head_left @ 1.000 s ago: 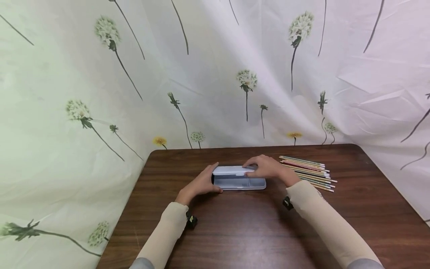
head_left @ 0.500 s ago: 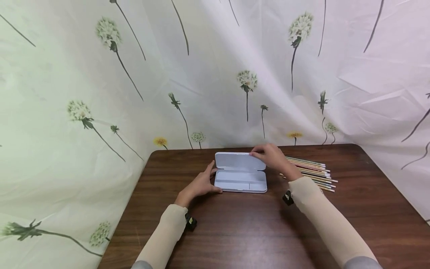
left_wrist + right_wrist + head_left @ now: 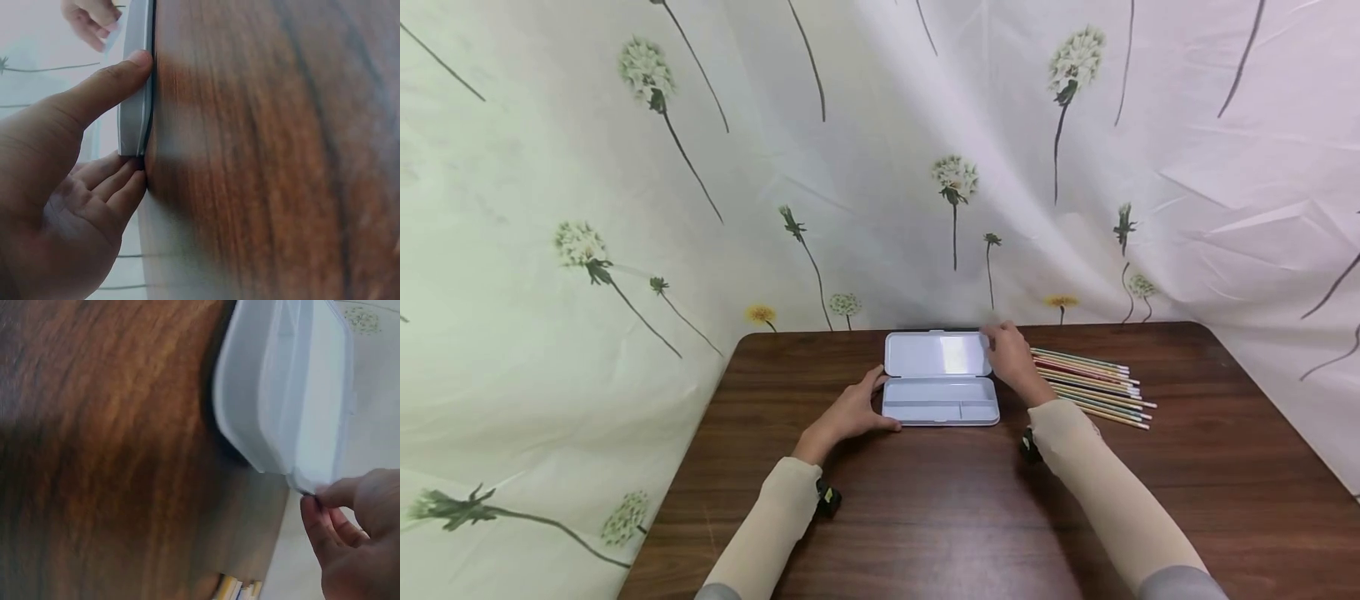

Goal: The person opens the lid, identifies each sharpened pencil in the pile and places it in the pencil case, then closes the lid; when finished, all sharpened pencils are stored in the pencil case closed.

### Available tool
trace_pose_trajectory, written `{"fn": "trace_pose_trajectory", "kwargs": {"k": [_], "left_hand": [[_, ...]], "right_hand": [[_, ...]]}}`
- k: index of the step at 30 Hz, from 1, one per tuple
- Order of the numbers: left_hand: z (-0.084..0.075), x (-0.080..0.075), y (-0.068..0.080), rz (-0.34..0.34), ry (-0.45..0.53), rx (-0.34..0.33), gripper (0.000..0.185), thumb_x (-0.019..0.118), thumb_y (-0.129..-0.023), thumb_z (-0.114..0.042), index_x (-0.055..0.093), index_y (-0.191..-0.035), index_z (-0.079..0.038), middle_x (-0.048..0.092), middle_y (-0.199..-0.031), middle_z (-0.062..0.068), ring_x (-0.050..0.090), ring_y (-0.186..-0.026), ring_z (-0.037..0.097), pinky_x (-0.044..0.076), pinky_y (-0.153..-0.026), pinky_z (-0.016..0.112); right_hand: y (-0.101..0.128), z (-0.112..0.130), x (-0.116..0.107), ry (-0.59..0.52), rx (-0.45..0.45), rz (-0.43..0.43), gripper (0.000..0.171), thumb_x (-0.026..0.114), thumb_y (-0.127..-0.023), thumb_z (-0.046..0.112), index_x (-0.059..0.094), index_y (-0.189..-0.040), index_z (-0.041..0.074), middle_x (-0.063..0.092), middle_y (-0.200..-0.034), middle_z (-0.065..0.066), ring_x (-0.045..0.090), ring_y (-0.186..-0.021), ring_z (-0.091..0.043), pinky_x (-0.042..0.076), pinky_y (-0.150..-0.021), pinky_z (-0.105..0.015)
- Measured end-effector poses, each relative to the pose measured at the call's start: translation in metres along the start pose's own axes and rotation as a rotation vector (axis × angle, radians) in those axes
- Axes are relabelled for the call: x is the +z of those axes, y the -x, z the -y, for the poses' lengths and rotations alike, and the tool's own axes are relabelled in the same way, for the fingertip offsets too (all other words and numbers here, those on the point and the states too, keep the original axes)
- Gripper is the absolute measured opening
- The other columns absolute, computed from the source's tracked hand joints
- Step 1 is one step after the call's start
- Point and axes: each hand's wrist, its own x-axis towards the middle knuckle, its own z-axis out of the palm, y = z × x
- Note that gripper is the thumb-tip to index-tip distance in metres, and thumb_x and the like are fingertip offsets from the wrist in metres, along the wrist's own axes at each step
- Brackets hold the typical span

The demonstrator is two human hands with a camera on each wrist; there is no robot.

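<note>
A pale, translucent plastic pencil case (image 3: 925, 390) lies unfolded near the table's back edge, its hinged lid (image 3: 917, 356) tipped back behind the base. The base has one long tray, a narrow strip and a small compartment, with nothing in them. My left hand (image 3: 848, 412) holds the base's left end; in the left wrist view its thumb (image 3: 103, 87) presses the front side while the fingers reach round the end. Thumb and fingertips of my right hand (image 3: 365, 531) pinch the lid's right edge in the right wrist view.
Several pencils (image 3: 1093, 390) with pale ends lie side by side to the right of the case, close to my right hand. Beyond the dark wood table (image 3: 940, 508) hangs a white cloth (image 3: 865, 167) with a dandelion print.
The lid, nearly down over the base a second ago, has swung up and back away from me. My right hand moved back and slightly right with it; my left hand stayed put.
</note>
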Motion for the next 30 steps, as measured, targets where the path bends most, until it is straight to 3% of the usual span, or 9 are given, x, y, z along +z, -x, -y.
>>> {"fn": "trace_pose_trajectory", "kwargs": {"k": [8, 13, 20, 25, 30], "left_hand": [[0.001, 0.001, 0.002, -0.013, 0.0, -0.014, 0.118, 0.095, -0.081, -0.036, 0.023, -0.169, -0.003, 0.05, -0.164, 0.012, 0.038, -0.158, 0.033, 0.033, -0.128, 0.051], [0.002, 0.002, 0.001, -0.016, -0.001, 0.012, 0.118, 0.096, -0.081, -0.035, 0.023, -0.17, -0.006, 0.051, -0.164, 0.011, 0.042, -0.156, 0.032, 0.036, -0.127, 0.052], [-0.002, 0.0, 0.002, 0.002, -0.036, -0.009, 0.106, 0.093, -0.084, -0.036, 0.033, -0.168, -0.008, 0.043, -0.168, 0.017, 0.044, -0.155, 0.033, 0.041, -0.124, 0.051], [-0.004, 0.0, 0.005, 0.015, -0.044, -0.025, 0.103, 0.091, -0.087, -0.038, 0.035, -0.167, -0.008, 0.043, -0.168, 0.018, 0.045, -0.154, 0.035, 0.042, -0.122, 0.052], [-0.004, -0.001, 0.005, 0.008, -0.043, -0.022, 0.103, 0.091, -0.086, -0.039, 0.035, -0.167, -0.008, 0.043, -0.168, 0.018, 0.045, -0.154, 0.035, 0.042, -0.123, 0.052]], "right_hand": [[0.0, -0.006, 0.005, -0.032, 0.027, 0.076, 0.039, 0.063, -0.101, -0.003, 0.065, -0.14, -0.008, 0.06, -0.132, -0.03, 0.067, -0.113, -0.039, 0.06, -0.093, -0.049], [-0.001, -0.011, -0.004, -0.092, -0.009, 0.098, 0.037, 0.065, -0.101, -0.002, 0.066, -0.137, -0.009, 0.062, -0.134, -0.032, 0.068, -0.118, -0.044, 0.06, -0.095, -0.053], [-0.002, -0.018, -0.032, -0.145, -0.113, 0.096, 0.027, 0.067, -0.101, 0.001, 0.072, -0.127, -0.008, 0.073, -0.124, -0.027, 0.072, -0.112, -0.042, 0.059, -0.095, -0.055], [0.007, -0.024, -0.06, -0.118, -0.168, 0.125, 0.023, 0.066, -0.105, 0.009, 0.076, -0.123, -0.001, 0.076, -0.123, -0.021, 0.071, -0.11, -0.037, 0.057, -0.091, -0.053], [0.018, -0.032, -0.092, -0.079, -0.226, 0.121, 0.02, 0.067, -0.106, 0.013, 0.08, -0.118, 0.004, 0.078, -0.121, -0.018, 0.071, -0.116, -0.038, 0.055, -0.098, -0.057]]}}
